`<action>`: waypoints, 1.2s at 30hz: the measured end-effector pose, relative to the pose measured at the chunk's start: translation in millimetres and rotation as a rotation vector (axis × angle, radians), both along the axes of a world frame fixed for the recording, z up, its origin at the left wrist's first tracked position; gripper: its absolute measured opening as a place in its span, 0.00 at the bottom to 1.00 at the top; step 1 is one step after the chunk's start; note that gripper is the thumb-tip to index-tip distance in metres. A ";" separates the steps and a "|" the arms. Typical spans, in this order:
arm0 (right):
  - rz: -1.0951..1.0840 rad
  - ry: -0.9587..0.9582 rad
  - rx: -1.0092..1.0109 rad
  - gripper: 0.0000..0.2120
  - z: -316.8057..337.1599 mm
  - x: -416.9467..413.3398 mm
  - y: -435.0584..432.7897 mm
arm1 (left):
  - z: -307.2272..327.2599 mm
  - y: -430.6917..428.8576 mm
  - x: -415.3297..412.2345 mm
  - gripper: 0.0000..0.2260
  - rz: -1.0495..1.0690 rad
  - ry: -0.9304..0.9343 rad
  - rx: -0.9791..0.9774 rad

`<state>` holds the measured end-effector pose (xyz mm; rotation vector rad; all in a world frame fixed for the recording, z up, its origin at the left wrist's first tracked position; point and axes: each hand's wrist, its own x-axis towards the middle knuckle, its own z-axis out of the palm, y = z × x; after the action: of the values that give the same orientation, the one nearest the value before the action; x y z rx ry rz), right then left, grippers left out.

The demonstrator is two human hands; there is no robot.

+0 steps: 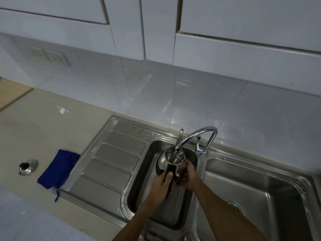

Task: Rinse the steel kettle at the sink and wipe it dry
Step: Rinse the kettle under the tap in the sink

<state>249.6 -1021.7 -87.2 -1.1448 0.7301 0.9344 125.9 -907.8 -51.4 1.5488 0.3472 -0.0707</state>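
Observation:
The steel kettle (pixel 171 159) is held lidless over the left sink basin (pixel 139 193), its open mouth right under the tap spout (pixel 178 148). My left hand (pixel 162 186) grips its black handle. My right hand (pixel 188 176) is pressed against the kettle's right side. The kettle lid (pixel 27 166), steel with a black knob, lies on the counter at the far left. A folded blue cloth (pixel 58 168) lies on the counter beside the drainboard.
A ribbed drainboard (pixel 112 162) lies left of the basin, and a second, larger basin (pixel 251 202) with a drain is on the right. The curved tap (pixel 206 134) rises behind. White tiles, wall sockets (pixel 50 56) and upper cabinets are beyond.

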 end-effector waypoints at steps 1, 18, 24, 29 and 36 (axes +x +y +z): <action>0.007 0.003 0.007 0.28 1.0 -0.6 0.6 | 1.2 0.5 -0.2 0.21 0.000 0.001 -0.005; -0.002 0.021 0.002 0.29 5.6 -7.0 3.9 | 7.2 1.9 -7.4 0.14 -0.033 0.028 0.003; 0.002 0.005 -0.030 0.29 6.3 -6.2 4.7 | 5.6 0.5 -7.4 0.16 -0.032 0.013 0.002; 0.008 -0.004 -0.058 0.32 10.9 -6.4 5.0 | 7.6 0.0 -4.6 0.14 -0.027 0.014 -0.004; 0.030 0.013 -0.044 0.32 20.0 -6.7 4.9 | 8.3 -1.2 -3.8 0.14 -0.023 0.015 -0.009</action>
<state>243.0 -1016.8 -67.2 -1.1922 0.7489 0.9562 122.1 -909.0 -43.1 1.5439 0.3404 -0.1017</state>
